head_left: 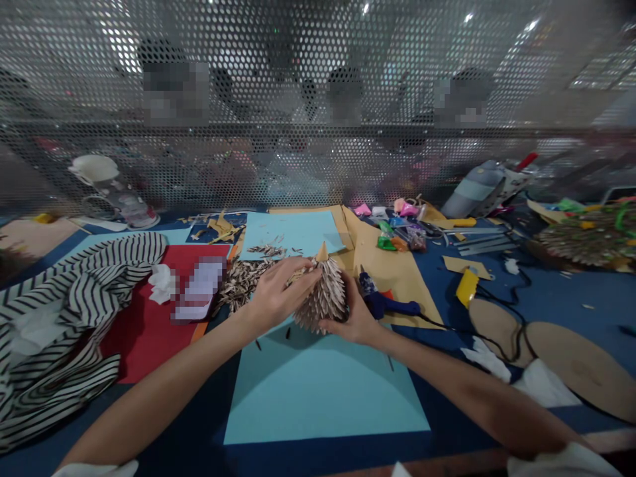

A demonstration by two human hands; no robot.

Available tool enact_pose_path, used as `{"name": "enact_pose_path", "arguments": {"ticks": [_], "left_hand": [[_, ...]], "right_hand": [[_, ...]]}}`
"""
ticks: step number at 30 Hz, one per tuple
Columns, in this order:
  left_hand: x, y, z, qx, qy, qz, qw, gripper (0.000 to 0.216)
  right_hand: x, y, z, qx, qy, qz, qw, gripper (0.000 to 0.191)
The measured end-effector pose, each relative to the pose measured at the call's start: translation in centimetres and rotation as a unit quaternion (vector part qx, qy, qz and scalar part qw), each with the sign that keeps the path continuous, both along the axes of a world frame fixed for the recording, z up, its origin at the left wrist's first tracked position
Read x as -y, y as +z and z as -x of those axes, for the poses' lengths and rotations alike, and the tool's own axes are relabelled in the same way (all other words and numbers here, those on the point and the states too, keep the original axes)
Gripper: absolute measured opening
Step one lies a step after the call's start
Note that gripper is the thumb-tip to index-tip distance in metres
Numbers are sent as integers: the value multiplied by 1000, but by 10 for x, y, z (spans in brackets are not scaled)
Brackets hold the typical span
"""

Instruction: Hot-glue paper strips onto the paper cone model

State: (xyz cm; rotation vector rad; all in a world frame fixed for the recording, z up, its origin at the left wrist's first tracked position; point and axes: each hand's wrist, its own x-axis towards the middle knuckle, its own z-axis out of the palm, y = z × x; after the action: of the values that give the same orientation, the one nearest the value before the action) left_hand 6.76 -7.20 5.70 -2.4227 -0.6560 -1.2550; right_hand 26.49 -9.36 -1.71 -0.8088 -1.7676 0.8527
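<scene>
A brown cone covered in overlapping seed scales [325,291] stands on a light blue paper sheet [318,391]. My right hand [354,317] cups its lower right side and holds it. My left hand [278,291] reaches across its upper left, fingertips pressed against the scales near the bare tip. A pile of loose seeds [243,278] lies just left of the cone. A blue glue gun [382,303] rests on tan card right beside my right hand, its black cord trailing off to the right.
A striped cloth [64,318] and red paper [149,324] lie at left. Cardboard ovals [571,358], white tissue [489,358], a yellow tape roll [467,286] and small craft bits sit at right. A perforated metal screen [318,106] closes the back; people sit behind it.
</scene>
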Motion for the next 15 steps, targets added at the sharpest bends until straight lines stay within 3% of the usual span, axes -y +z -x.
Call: {"name": "enact_pose_path", "arguments": {"ticks": [15], "left_hand": [[0,1,0,-5,-1,-4,1000,22]], "right_hand": [[1,0,0,-2,0,25,1000,94]]}}
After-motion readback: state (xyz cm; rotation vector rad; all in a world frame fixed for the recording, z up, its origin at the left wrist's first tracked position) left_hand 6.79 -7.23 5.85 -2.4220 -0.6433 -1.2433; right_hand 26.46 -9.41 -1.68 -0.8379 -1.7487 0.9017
